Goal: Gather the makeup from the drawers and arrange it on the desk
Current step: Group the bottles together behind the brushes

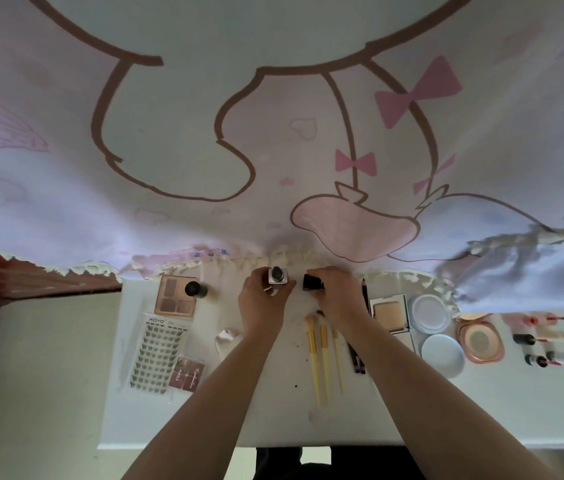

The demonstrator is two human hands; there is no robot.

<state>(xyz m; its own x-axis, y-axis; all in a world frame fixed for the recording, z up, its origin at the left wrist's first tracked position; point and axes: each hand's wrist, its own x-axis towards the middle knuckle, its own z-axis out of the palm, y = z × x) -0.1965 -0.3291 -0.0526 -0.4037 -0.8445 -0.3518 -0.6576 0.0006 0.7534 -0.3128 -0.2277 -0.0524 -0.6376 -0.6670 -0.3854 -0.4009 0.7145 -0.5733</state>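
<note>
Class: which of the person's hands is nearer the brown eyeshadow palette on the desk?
Left. The left hand, gripping a bottle, sits just right of the eyeshadow palette; the right hand, holding a cap, is farther right.

- Two arms (pixel 225 393) are seen, and both are bare down to the bottom edge.
- The left hand (pixel 262 303) and the right hand (pixel 339 297) are bare too.
- Dark clothes (pixel 280 462) are seen low down between the arms; what kind cannot be told.
</note>
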